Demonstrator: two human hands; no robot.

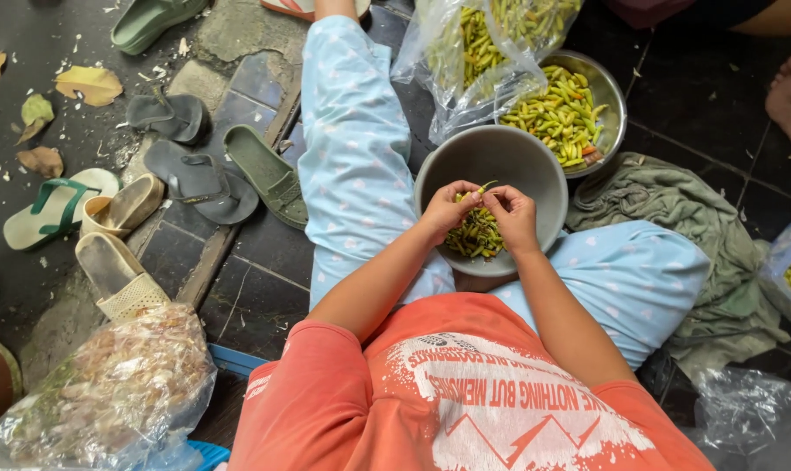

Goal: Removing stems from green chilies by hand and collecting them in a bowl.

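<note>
Left hand [448, 208] and right hand [510, 211] meet over a grey bowl [535, 166], fingers pinching one green chilli [482, 189]; more chillies [475, 235] lie inside.

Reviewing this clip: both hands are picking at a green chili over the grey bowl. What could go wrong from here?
1. The round grey bowl rests tilted against the legs, not flat, so it could tip and spill its small green chilies.
2. The left hand and right hand pinch one chili bare, so its juice may irritate the skin.
3. The clear plastic bag of chilies leans over the steel bowl and may slump.
</note>
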